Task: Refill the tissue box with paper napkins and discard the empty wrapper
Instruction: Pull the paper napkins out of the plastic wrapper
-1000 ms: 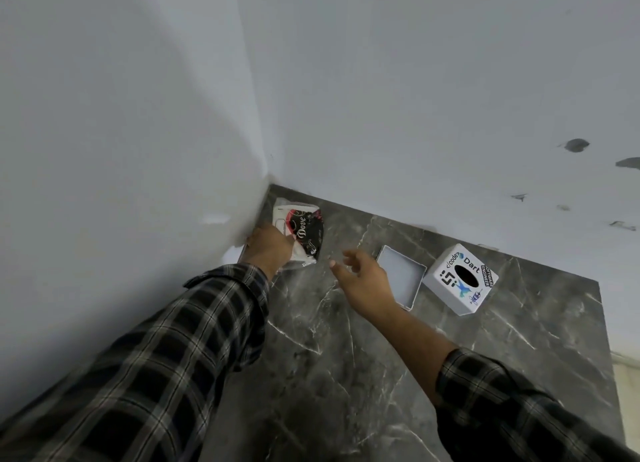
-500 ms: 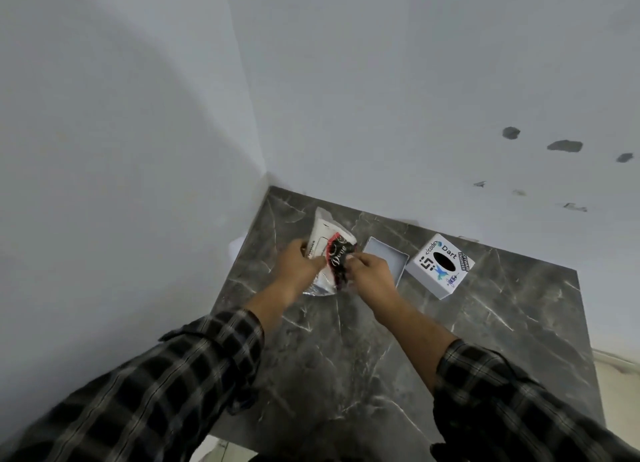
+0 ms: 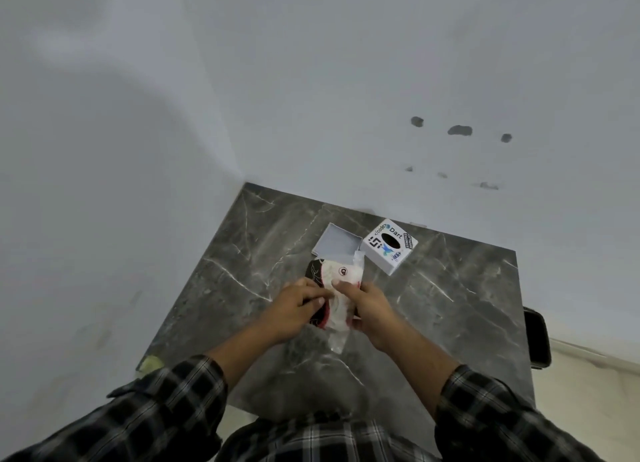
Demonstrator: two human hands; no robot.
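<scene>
Both hands — left (image 3: 297, 306), right (image 3: 369, 302) — clamp the napkin pack (image 3: 334, 288) between them, near the tissue box (image 3: 389, 247).

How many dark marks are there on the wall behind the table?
3 clear dark marks, in a row high on the right wall: left one, middle one, right one. Fainter smudges sit below them, too blurred to count surely.

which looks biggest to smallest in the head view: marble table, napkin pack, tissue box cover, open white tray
1. marble table, by far.
2. napkin pack, though it is held nearer the camera, so unsure.
3. tissue box cover and open white tray look alike; not ranked.
</scene>
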